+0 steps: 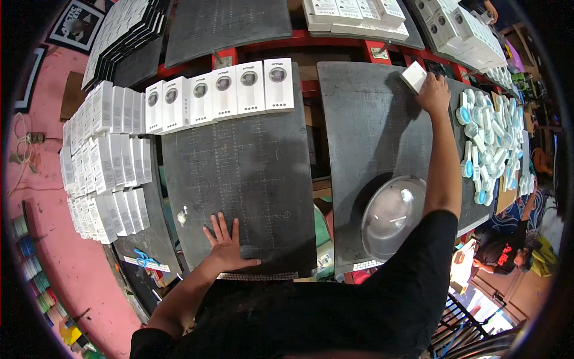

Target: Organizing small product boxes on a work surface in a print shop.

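Observation:
My left hand (226, 249) rests flat with spread fingers on the near part of a dark, ruled work board (269, 179). At that board's far edge stands a row of white printed boxes (224, 94), each showing a round-headed device. On the right, my right hand (434, 93) is stretched far out over a second dark board (354, 116), with its fingers on a small white box (414, 77). A clear round plastic bowl (392, 215) sits on that second board, partly behind my right forearm. White handheld brushes with blue parts (486, 134) lie heaped to the right of the forearm.
Many white boxes (105, 166) stand stacked at the left, with blue scissors (145, 258) nearer the edge. More boxes (358, 15) are piled beyond the red frame (309, 38). A gap separates the two boards. Another person (506, 253) is at the far right.

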